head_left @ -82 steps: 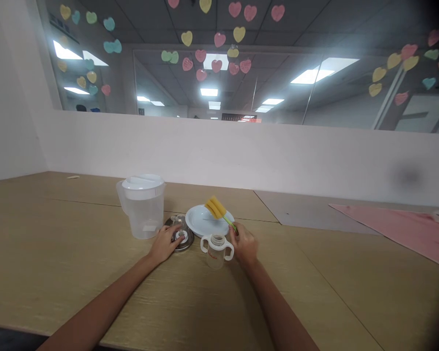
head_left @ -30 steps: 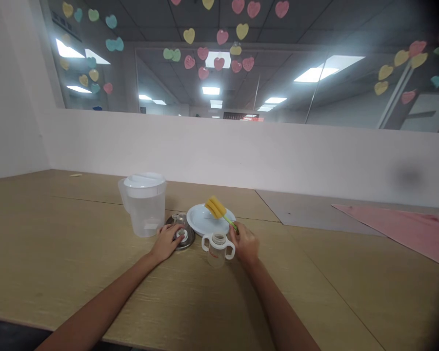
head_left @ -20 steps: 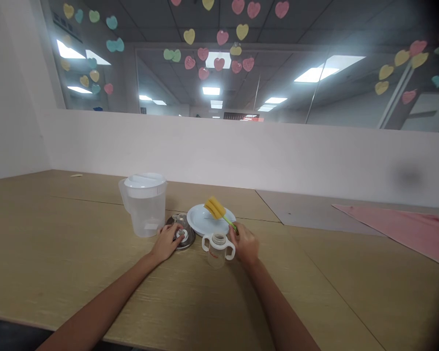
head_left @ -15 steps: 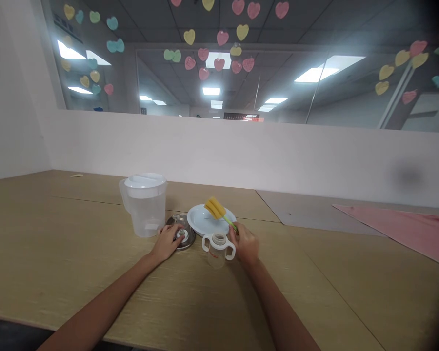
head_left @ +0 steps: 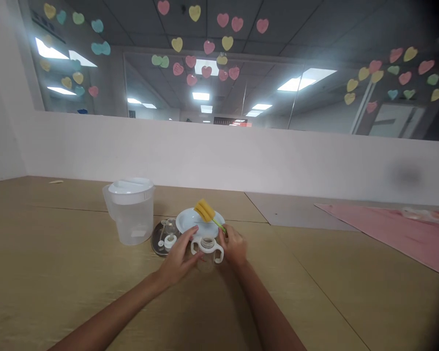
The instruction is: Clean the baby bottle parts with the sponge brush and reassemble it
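Observation:
My right hand grips the green handle of a bottle brush with a yellow sponge head, which is raised over a white plate. In front of the plate stands a clear baby bottle without a lid, with a white two-handled ring round its neck. My left hand is at the bottle's left side, thumb and fingers apart; the thumb overlaps the bottle, and I cannot tell if it presses on it. Left of that hand, a dark round tray bears a white bottle collar and a clear cap.
A lidded translucent pitcher stands left of the tray. On the right lie a grey sheet and a pink mat. A white wall with a window above it closes off the table's back.
My left hand has left the tray and moved right to the bottle, its fingers spreading. My right hand keeps the brush over the plate. The whole view has shifted slightly.

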`<action>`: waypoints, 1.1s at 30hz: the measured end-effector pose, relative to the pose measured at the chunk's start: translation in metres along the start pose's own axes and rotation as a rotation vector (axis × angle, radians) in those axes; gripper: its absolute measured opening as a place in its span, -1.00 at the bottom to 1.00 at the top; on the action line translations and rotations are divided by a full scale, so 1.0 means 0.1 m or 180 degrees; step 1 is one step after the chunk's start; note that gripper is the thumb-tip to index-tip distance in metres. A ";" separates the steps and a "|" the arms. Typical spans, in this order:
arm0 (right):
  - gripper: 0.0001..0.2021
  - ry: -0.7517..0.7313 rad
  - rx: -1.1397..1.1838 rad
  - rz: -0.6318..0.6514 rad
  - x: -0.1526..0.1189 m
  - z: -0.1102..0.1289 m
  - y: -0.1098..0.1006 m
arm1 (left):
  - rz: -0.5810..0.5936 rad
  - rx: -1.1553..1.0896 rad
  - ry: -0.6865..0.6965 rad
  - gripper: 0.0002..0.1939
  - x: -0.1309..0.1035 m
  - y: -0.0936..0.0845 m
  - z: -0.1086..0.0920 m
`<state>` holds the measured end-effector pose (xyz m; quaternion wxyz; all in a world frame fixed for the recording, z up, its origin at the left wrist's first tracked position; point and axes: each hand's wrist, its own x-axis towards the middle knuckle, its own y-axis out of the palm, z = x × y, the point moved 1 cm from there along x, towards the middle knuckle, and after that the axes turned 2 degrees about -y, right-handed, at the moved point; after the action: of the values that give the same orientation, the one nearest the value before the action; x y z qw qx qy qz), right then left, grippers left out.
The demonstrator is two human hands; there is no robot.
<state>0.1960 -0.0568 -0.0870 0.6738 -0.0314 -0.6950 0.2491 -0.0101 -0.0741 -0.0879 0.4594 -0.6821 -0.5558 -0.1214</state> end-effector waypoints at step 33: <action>-0.71 0.0172 0.0035 -0.0148 -0.01 -0.01 0.02 | 0.0994 -0.2049 -0.1442 -0.36 -0.12 0.29 -0.04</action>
<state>0.1963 -0.0551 -0.0888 0.6981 -0.0182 -0.6757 0.2362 0.0125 -0.0840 -0.1079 0.1021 -0.8762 -0.4665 -0.0646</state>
